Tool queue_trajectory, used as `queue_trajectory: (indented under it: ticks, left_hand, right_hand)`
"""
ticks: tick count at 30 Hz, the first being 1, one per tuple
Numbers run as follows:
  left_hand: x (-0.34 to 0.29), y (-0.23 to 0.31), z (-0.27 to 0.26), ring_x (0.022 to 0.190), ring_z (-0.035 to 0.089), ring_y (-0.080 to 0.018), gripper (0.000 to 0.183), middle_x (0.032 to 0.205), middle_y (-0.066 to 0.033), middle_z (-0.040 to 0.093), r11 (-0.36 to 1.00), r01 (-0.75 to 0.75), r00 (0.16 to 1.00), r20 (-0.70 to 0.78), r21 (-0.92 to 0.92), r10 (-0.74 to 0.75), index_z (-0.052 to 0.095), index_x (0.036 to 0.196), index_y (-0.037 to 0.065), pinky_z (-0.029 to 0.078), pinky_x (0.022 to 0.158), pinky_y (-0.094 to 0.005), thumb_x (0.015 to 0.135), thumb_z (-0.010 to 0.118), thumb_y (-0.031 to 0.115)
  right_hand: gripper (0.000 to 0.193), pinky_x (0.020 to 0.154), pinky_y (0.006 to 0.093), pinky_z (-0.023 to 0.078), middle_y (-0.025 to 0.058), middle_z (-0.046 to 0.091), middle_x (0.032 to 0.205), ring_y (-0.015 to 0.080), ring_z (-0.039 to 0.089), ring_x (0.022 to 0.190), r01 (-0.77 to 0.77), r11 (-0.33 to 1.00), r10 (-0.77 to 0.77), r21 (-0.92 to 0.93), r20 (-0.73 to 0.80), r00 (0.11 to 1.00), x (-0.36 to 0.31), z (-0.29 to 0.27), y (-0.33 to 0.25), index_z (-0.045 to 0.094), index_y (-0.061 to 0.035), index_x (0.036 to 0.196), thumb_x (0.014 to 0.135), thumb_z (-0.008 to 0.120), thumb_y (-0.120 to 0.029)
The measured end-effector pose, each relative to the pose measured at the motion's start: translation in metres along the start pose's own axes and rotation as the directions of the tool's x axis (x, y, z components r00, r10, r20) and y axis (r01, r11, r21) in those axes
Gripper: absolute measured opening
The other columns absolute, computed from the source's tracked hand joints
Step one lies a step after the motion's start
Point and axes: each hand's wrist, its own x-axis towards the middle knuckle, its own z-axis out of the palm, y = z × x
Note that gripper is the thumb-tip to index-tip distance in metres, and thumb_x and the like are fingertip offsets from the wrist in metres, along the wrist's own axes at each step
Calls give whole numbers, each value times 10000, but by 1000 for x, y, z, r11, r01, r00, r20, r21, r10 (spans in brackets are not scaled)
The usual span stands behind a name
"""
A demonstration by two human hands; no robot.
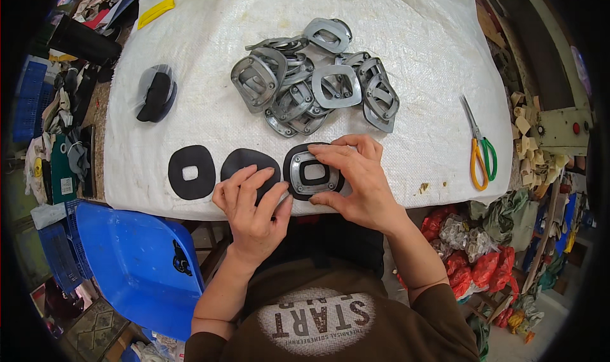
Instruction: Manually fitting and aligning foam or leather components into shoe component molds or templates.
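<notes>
My right hand [363, 181] grips a grey metal frame [294, 173] between thumb and fingers, at its right side. The frame, a rounded square ring, lies on a black piece with a square hole at the table's near edge. Left of it is a second black piece [238, 160], its middle partly hidden beneath my left hand [254, 203]. That hand's fingers are bent and apart, with nothing seen in them; the fingertips are close to the frame's left side. Farther left, a black pad [180, 174] with a square hole lies flat.
Loose grey metal frames [333, 103] are heaped mid-table on a white woven sheet [432, 63]. Scissors [480, 152] with orange and green handles lie at right. A clear-and-black bundle [155, 95] and yellow strip [155, 12] are at left. A blue tub [121, 260] stands below the left edge.
</notes>
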Motion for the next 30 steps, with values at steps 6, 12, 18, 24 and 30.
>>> queue_trajectory:
  ticks: [6,12,18,24,30]
  left_hand:
    - [0,0,0,999,499,-233,269,1008,-30,568,1000,-1,1000,6,0,1,641,837,121,282,856,-408,580,712,90]
    - [0,-1,1,993,504,-234,264,1009,-32,568,1000,-3,1000,5,-5,3,640,839,119,283,857,-408,586,710,88]
    - [0,0,0,994,505,-234,262,1010,-34,569,1000,-16,1000,6,11,16,640,844,117,286,853,-407,592,706,90]
    - [0,0,1,998,505,-234,254,1007,-36,569,1000,-14,1000,7,7,14,639,842,117,290,849,-408,597,705,93]
    - [0,-1,0,998,505,-234,248,1004,-39,570,1000,-16,1000,13,10,16,640,844,115,290,851,-409,605,703,95]
  right_hand:
    - [628,901,404,298,19,588,1153,258,489,1027,-1,1000,1,-11,8,1000,0,1,0,527,-101,1086,528,808,-158]
    - [626,897,403,299,15,584,1157,256,488,1028,1,1000,-1,-18,13,1000,0,1,1,529,-103,1085,527,807,-152]
    - [622,895,401,301,12,584,1157,254,485,1028,2,1000,-1,-21,13,1000,0,1,1,532,-103,1082,526,807,-151]
    - [609,894,399,301,12,583,1156,253,484,1030,-3,1000,3,-23,14,1000,-1,2,2,535,-101,1068,526,806,-152]
    - [606,888,396,308,14,583,1157,253,485,1027,-4,1000,4,-27,21,1000,0,1,1,532,-99,1065,527,805,-155]
